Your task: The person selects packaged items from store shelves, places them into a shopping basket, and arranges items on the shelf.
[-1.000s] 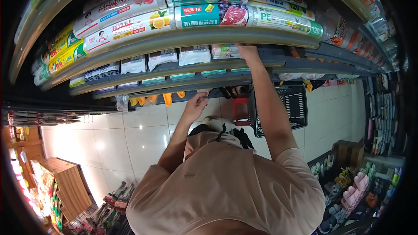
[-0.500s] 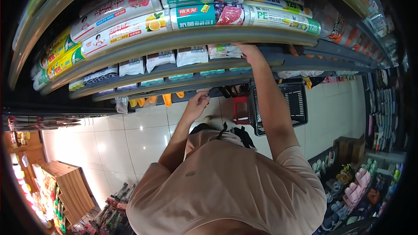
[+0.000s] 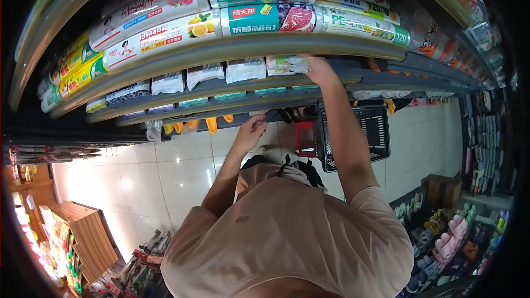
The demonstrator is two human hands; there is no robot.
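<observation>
My right hand (image 3: 321, 70) reaches under the front rail of an upper shelf (image 3: 237, 47). It is at the right end of a pale packet with green and pink print (image 3: 287, 65); its fingertips are mostly hidden, so a grip cannot be made out. White packets (image 3: 245, 70) stand in a row to the left of that one. Lower down, my left hand (image 3: 254, 127) is beside the lowest shelf edge with its fingers curled together. What they hold, if anything, is too small to tell.
Rolls of plastic bags (image 3: 270, 19) lie stacked on the shelf above. A black basket (image 3: 372, 132) and a red stool (image 3: 305, 139) are on the tiled floor (image 3: 182, 168). Slippers (image 3: 450, 237) fill a rack at lower right. A wooden display unit (image 3: 88, 226) stands at lower left.
The right hand has shifted slightly at the packet's end, and more of the hand now shows below the rail. My left hand has stayed nearly still.
</observation>
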